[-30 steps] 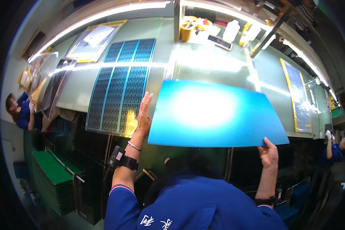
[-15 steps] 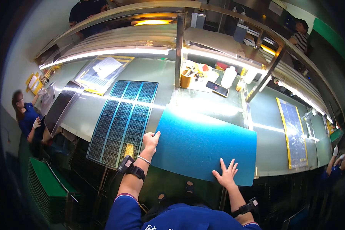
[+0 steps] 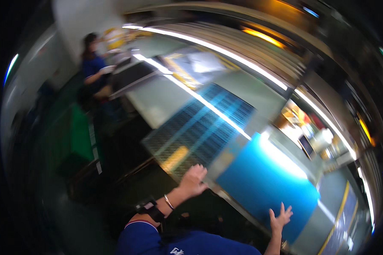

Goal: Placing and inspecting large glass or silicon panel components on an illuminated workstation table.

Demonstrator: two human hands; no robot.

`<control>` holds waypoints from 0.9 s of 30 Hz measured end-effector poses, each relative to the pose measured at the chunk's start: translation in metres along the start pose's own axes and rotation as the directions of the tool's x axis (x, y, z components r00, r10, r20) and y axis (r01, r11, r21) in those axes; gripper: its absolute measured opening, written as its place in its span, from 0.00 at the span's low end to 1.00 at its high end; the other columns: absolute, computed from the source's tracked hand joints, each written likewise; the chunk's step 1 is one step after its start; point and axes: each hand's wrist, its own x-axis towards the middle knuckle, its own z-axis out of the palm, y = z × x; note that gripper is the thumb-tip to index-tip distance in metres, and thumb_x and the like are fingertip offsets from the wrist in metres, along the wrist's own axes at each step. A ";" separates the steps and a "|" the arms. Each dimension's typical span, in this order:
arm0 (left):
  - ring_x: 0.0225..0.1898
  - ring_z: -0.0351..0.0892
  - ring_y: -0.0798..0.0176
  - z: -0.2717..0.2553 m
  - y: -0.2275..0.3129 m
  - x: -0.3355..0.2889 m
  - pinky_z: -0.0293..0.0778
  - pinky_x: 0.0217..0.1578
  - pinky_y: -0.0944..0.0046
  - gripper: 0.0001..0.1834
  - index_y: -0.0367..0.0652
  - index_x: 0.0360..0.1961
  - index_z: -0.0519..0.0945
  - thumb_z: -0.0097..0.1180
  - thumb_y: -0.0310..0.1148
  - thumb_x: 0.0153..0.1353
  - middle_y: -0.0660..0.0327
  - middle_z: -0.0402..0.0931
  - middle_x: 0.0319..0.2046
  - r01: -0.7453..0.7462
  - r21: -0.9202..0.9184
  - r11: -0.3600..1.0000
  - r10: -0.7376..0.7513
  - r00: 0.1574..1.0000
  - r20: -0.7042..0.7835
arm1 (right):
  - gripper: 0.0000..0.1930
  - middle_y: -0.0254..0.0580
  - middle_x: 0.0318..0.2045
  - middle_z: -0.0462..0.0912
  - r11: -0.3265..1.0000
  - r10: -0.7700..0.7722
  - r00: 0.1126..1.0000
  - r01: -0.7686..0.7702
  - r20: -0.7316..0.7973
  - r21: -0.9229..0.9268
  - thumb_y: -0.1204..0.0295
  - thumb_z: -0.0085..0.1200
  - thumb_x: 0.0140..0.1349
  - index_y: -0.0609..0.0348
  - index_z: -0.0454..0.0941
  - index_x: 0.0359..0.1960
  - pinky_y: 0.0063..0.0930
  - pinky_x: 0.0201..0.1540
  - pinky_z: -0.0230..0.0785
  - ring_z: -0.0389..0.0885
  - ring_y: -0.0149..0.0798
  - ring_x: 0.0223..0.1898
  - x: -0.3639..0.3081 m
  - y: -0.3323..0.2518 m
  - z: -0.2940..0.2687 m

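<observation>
A plain blue sheet (image 3: 259, 187) lies on the bench in front of me, glare across its far edge. My right hand (image 3: 281, 217) is over its near right part, fingers spread; I cannot tell whether it touches. Off the sheet's left corner, my left hand (image 3: 193, 180) is apart from it, holding nothing, its fingers loosely extended and somewhat blurred. Left of the sheet lies a dark patterned panel (image 3: 208, 123) with blue stripes, its near corner not far from my left hand.
Far left, another person (image 3: 95, 68) handles a dark sheet (image 3: 136, 78). A yellow-edged sheet (image 3: 185, 72) lies farther back. Under the shelf stand a phone (image 3: 305, 146) and a white bottle (image 3: 325, 136). Green stacked boards (image 3: 78, 136) stand below the bench at left.
The view has swung left and blurred. My left hand has let go of the blue sheet's left edge and come away from it; my right hand stays spread over the sheet.
</observation>
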 end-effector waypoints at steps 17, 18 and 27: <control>0.67 0.52 0.45 0.020 -0.079 -0.058 0.58 0.64 0.50 0.29 0.27 0.50 0.71 0.63 0.26 0.44 0.43 0.58 0.62 -0.133 -0.052 0.990 0.142 0.949 0.282 | 0.25 0.55 0.64 0.60 0.446 -0.895 0.418 0.841 0.156 0.306 0.72 0.54 0.58 0.58 0.67 0.58 0.48 0.68 0.43 0.52 0.56 0.67 0.057 -0.331 0.102; 0.67 0.50 0.45 0.021 -0.084 -0.057 0.57 0.64 0.50 0.31 0.27 0.50 0.72 0.65 0.26 0.42 0.42 0.58 0.62 -0.152 -0.098 0.984 0.175 0.931 0.320 | 0.24 0.55 0.64 0.59 0.503 -0.864 0.474 0.834 0.170 0.229 0.71 0.53 0.59 0.60 0.67 0.58 0.47 0.68 0.43 0.51 0.56 0.67 0.068 -0.331 0.109; 0.63 0.59 0.43 0.005 -0.100 -0.073 0.60 0.63 0.50 0.12 0.28 0.37 0.77 0.52 0.28 0.58 0.44 0.68 0.53 -0.338 -0.179 0.924 0.378 0.884 0.277 | 0.33 0.66 0.66 0.49 0.412 -0.908 0.371 0.875 0.196 0.252 0.56 0.62 0.51 0.55 0.69 0.58 0.48 0.67 0.46 0.45 0.64 0.68 0.074 -0.322 0.104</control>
